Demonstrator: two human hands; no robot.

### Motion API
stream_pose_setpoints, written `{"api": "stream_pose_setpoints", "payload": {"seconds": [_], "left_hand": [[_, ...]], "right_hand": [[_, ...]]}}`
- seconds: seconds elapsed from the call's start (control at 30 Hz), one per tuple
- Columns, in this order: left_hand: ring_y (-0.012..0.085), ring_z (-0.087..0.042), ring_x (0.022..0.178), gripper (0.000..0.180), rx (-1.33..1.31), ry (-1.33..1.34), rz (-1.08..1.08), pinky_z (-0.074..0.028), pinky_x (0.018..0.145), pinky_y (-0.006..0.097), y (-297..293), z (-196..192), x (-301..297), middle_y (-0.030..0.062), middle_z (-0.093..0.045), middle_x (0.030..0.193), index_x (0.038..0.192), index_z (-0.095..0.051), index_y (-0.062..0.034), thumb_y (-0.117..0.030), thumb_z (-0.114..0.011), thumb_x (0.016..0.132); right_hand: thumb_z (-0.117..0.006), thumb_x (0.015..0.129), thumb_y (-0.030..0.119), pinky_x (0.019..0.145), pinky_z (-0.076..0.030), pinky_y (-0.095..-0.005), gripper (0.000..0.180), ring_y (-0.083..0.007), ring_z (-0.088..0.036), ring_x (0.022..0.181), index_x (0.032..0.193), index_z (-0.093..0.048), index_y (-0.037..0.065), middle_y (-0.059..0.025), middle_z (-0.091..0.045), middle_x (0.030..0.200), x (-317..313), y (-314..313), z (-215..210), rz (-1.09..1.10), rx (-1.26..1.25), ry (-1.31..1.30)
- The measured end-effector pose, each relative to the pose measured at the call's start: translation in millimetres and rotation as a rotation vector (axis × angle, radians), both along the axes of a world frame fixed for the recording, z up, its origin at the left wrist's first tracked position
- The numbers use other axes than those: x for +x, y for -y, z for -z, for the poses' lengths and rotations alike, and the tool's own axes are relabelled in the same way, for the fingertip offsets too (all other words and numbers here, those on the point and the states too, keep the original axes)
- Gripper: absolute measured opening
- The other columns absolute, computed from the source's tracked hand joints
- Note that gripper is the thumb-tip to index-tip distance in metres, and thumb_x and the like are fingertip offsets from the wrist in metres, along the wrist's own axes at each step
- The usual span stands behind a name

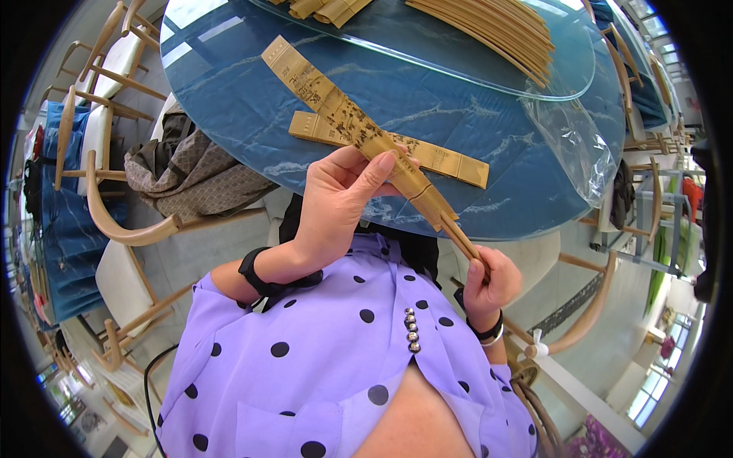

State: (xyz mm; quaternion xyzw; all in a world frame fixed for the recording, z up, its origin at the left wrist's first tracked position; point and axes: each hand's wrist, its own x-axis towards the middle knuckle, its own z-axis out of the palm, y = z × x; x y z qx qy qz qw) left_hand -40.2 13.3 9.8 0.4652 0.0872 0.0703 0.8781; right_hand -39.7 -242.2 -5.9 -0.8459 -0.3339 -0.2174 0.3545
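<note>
My left hand (342, 189) pinches a long tan paper chopstick sleeve (324, 95) printed with dark floral patterns. A pair of brown chopsticks (461, 241) sticks out of the sleeve's lower right end. My right hand (492, 284) is closed on the bare ends of those chopsticks. The sleeve slants from upper left to lower right, held above the table edge. Beneath it, more tan sleeves (460, 166) lie on the blue table, partly hidden by the held sleeve and my left fingers; whether they have chopsticks inside, I cannot tell.
On the glass turntable (397, 52) lie a pile of brown chopsticks (496, 27) and several tan sleeves (328, 9). A clear plastic bag (573, 145) rests on the blue marbled table (229, 99) at right. Wooden chairs (126, 225) and a brown patterned bag (187, 172) stand around.
</note>
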Motion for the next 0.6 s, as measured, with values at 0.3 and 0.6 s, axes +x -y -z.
{"api": "stream_pose_setpoints", "payload": {"seconds": [0.3,0.6], "left_hand": [[0.0213,-0.072,0.103,0.030,-0.016,0.004,-0.045,-0.061,0.092,0.035,-8.3,-2.7,3.4,0.0153,-0.074,0.109,0.117,-0.067,0.0046,-0.021,-0.062,0.104],[0.0260,-0.072,0.106,0.027,0.011,-0.015,-0.005,-0.062,0.090,0.038,0.7,-2.3,-1.5,0.0170,-0.073,0.110,0.116,-0.067,0.0045,-0.019,-0.059,0.106]], "right_hand": [[-0.072,0.093,0.011,0.050,-0.043,-0.0320,0.014,-0.0217,-0.056,0.053,0.099,-0.066,0.000,-0.0088,-0.069,0.079,3.3,0.5,-0.9,-0.013,0.005,-0.007],[-0.071,0.094,0.012,0.050,-0.043,-0.0317,0.013,-0.0214,-0.056,0.052,0.097,-0.067,0.000,-0.0090,-0.069,0.079,4.3,-8.8,-2.0,-0.018,0.041,-0.025]]}}
